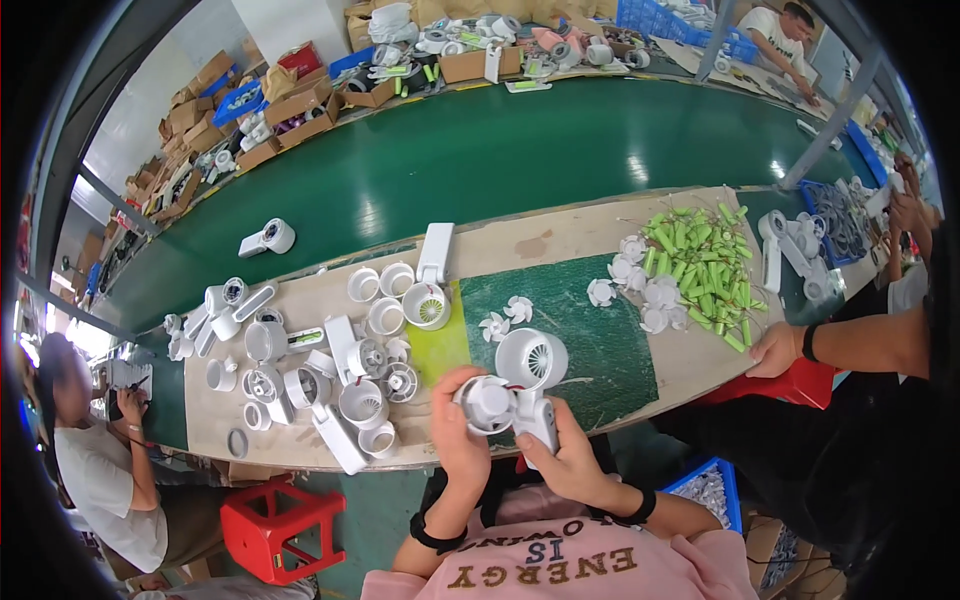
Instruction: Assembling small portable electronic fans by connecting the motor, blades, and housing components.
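Just above the table's near edge, both my hands hold a white handheld fan (489, 404) with a round head and a short handle. My left hand (462, 425) is curled around the round head. On the handle, the fingers and thumb of my right hand (572, 455) are closed. A white round housing (531, 358) with a slotted grille sits just beyond the fan; I cannot tell whether they touch. Two small white fan blades (507, 318) lie farther back on the green mat (590, 345).
White fan housings and handles (365, 402) crowd the table to my left. Green wired battery cells (700, 265) are heaped at right, beside more fan blades (662, 303). A green conveyor belt (450, 150) runs behind. Another person's hand (775, 350) rests at the right edge; a red stool (283, 530) stands lower left.
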Demonstrator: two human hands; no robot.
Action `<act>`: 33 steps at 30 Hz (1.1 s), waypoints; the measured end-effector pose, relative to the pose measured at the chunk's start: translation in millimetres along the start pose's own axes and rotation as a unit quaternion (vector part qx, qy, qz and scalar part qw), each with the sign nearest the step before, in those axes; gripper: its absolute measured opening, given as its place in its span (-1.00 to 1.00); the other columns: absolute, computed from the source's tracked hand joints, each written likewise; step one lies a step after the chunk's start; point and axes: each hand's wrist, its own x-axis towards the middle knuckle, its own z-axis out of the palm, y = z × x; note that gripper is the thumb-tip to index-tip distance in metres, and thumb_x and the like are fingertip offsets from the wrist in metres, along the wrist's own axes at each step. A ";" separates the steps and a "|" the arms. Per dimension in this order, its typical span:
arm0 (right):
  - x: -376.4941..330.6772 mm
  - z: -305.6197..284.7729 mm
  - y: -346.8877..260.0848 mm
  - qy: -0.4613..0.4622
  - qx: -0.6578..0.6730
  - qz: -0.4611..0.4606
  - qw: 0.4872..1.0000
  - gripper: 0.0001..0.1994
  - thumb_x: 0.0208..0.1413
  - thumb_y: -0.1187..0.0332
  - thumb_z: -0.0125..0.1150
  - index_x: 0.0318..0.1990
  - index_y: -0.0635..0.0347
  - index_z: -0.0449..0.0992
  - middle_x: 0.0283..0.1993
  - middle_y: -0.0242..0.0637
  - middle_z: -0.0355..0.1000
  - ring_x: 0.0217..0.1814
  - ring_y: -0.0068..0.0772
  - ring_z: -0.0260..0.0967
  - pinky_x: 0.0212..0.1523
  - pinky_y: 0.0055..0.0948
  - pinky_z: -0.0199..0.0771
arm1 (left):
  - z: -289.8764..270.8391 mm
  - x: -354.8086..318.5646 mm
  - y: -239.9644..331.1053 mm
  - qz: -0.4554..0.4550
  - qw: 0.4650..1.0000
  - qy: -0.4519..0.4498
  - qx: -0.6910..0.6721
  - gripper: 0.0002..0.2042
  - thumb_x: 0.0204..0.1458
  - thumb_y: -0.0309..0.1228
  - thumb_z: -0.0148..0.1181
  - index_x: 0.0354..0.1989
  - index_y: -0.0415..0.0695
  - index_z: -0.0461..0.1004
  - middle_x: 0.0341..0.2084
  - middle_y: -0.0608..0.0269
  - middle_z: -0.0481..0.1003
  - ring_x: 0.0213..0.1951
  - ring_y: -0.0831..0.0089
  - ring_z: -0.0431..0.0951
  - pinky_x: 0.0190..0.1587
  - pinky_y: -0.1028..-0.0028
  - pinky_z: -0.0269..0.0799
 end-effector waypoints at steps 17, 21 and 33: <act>8.4 -19.9 -3.6 -0.163 -0.319 -0.073 0.931 -0.59 0.02 0.26 0.18 -0.03 0.30 0.31 -0.24 -0.02 0.42 -0.30 -0.07 0.43 -0.27 -0.31 0.42 | -16.8 -15.8 -5.9 -0.179 0.962 -0.086 -0.188 -0.31 0.08 -0.01 0.01 0.23 -0.28 0.03 -0.07 0.26 0.33 -0.05 0.48 0.35 0.08 0.39 0.19; 60.2 -28.0 -67.7 -0.145 -0.410 -0.177 0.883 -0.84 -0.11 0.27 0.23 -0.53 0.16 0.52 -0.64 -0.26 0.42 -0.56 -0.20 0.41 -0.52 -0.36 0.36 | -43.4 -13.5 3.9 -0.200 0.951 -0.055 -0.228 -0.39 0.11 0.06 -0.13 0.18 -0.18 0.14 -0.20 0.26 0.41 -0.20 0.40 0.41 -0.12 0.41 0.29; 286.5 71.7 -14.9 -0.032 -0.654 -0.220 0.723 -0.78 -0.39 0.29 0.23 -0.47 0.11 0.59 -0.33 -0.09 0.45 -0.10 0.00 0.29 -0.18 0.11 0.25 | -59.8 -0.8 8.5 -0.210 0.951 -0.046 -0.223 -0.44 -0.12 0.06 0.11 -0.18 -0.25 0.35 -0.37 0.10 0.44 -0.42 0.36 0.48 -0.44 0.43 0.42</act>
